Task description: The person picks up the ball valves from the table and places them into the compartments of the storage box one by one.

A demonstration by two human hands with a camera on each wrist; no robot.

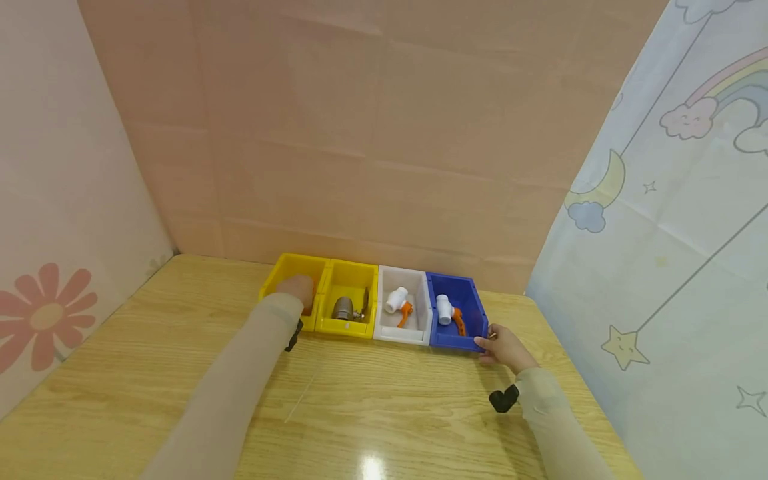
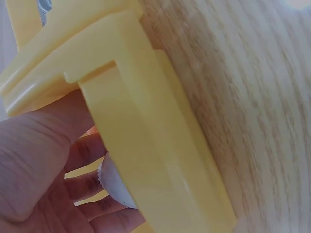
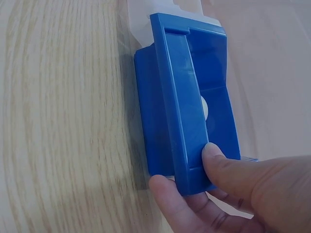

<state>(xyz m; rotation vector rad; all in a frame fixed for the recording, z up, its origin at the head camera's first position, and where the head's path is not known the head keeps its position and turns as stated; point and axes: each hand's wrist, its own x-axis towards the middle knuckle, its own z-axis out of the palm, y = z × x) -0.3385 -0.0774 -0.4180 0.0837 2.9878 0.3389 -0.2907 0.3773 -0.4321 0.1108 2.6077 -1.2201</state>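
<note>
My left hand (image 1: 296,291) reaches into the leftmost yellow bin (image 1: 306,261). Its fingers (image 2: 87,187) curl around a white ball valve (image 2: 116,184), mostly hidden behind the bin's front wall; a bit of orange shows by the fingers. With thumb and fingers, my right hand (image 1: 506,347) grips the front right corner of the blue bin (image 3: 182,104). Inside that bin lies a white ball valve with an orange handle (image 1: 445,310). A similar white valve (image 1: 397,301) is in the white bin (image 1: 403,335), and a metal valve (image 1: 344,309) in the second yellow bin (image 1: 347,329).
The bins stand side by side in a row on the wood-grain table (image 1: 372,393), near the pinkish back wall sheet (image 1: 372,133). Patterned sheets hang at the left and right. A thin pale strand (image 1: 302,398) lies in front of the bins.
</note>
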